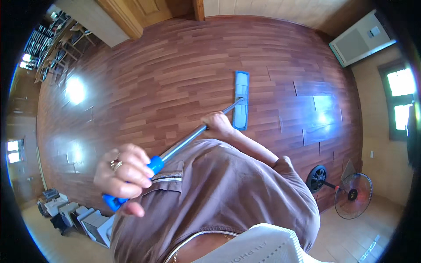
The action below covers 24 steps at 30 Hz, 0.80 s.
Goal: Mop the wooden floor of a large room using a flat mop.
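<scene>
A flat mop (241, 115) with a blue rectangular head rests on the wood-patterned floor ahead of me, its long side running away from me. Its metal pole slants back toward my lower left. My left hand (125, 171), with a ring on one finger, is closed around the blue grip at the pole's upper end. Farther down the pole, my right hand (217, 122) wraps round the shaft near its dark joint. The palm sides of both hands are hidden.
A standing fan (353, 195) is at the right, near the wall. A large white appliance (363, 38) stands at the far right. Boxy items (94, 223) line the lower left wall. Chairs and a table (61, 50) sit at the far left, and a wooden door (162, 12) at the back.
</scene>
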Tool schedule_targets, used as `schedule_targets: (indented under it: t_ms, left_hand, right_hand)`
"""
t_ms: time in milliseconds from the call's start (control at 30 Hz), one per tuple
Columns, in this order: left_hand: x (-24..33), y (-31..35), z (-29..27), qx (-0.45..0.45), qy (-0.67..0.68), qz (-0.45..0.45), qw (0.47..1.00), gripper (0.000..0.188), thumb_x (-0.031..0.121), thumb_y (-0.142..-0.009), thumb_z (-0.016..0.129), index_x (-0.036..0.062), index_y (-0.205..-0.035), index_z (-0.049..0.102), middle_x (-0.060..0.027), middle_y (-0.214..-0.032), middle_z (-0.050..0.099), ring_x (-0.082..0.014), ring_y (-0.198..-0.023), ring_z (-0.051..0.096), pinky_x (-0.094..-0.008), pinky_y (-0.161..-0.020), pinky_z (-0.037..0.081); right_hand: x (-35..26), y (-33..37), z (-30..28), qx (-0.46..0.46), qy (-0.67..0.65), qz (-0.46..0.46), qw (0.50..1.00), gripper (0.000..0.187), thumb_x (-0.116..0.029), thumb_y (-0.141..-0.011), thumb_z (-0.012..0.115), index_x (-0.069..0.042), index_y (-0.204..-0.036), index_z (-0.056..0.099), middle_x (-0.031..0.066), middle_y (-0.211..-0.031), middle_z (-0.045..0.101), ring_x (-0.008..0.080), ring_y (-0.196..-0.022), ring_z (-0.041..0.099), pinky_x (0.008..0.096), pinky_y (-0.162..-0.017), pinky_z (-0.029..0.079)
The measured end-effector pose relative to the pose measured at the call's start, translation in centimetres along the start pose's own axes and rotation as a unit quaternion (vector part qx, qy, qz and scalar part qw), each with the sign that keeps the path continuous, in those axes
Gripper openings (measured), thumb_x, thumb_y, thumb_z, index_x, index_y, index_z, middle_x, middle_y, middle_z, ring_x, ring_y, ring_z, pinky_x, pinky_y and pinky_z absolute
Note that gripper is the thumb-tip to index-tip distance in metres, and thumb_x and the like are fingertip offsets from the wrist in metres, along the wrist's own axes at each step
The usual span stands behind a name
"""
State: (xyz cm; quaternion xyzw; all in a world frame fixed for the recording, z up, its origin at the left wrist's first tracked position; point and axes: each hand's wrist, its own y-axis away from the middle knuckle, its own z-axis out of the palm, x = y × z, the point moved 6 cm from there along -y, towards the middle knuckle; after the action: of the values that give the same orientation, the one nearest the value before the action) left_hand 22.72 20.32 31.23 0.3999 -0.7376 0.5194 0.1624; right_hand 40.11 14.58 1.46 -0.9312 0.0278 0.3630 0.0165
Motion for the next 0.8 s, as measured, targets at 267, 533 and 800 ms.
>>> schedule_targets:
  t_ms: [267, 533, 800]
  left_hand:
    - [-9.1, -2.6, 6.6, -0.027, 0.205, -0.090, 0.974, 0.021, 0.019, -0.073, 0.079, 0.0112, -0.076, 0.059, -0.0032, -0.075, 0.063, -0.0231, -0.078, 0.062, -0.0422, -0.083, 0.041]
    - [-14.4, -1.5, 11.6, -0.051, 0.112, -0.260, 0.958, 0.017, 0.008, -0.077, 0.073, 0.0110, -0.081, 0.057, -0.0077, -0.101, 0.065, -0.0311, -0.116, 0.055, -0.0459, -0.097, 0.035]
    - [-12.7, -3.0, 13.2, -0.073, 0.009, -0.212, 0.975, 0.020, 0.008, -0.076, 0.074, 0.0112, -0.084, 0.056, -0.0044, -0.095, 0.064, -0.0280, -0.113, 0.057, -0.0461, -0.097, 0.033]
  right_hand:
    - [12.1, 6.8, -2.5, 0.191, 0.025, 0.136, 0.972, 0.016, -0.019, -0.069, 0.070, -0.010, -0.080, 0.061, 0.0111, -0.082, 0.064, 0.0332, -0.088, 0.062, 0.0448, -0.074, 0.049]
    - [23.1, 9.2, -3.5, 0.171, 0.066, 0.253, 0.950, 0.013, -0.022, -0.073, 0.070, -0.010, -0.075, 0.065, 0.0100, -0.087, 0.067, 0.0305, -0.090, 0.063, 0.0431, -0.077, 0.049]
    - [23.3, 5.4, -4.5, 0.187, 0.144, 0.185, 0.954, 0.019, -0.027, -0.073, 0.073, -0.011, -0.077, 0.064, 0.0091, -0.083, 0.064, 0.0305, -0.085, 0.063, 0.0421, -0.073, 0.050]
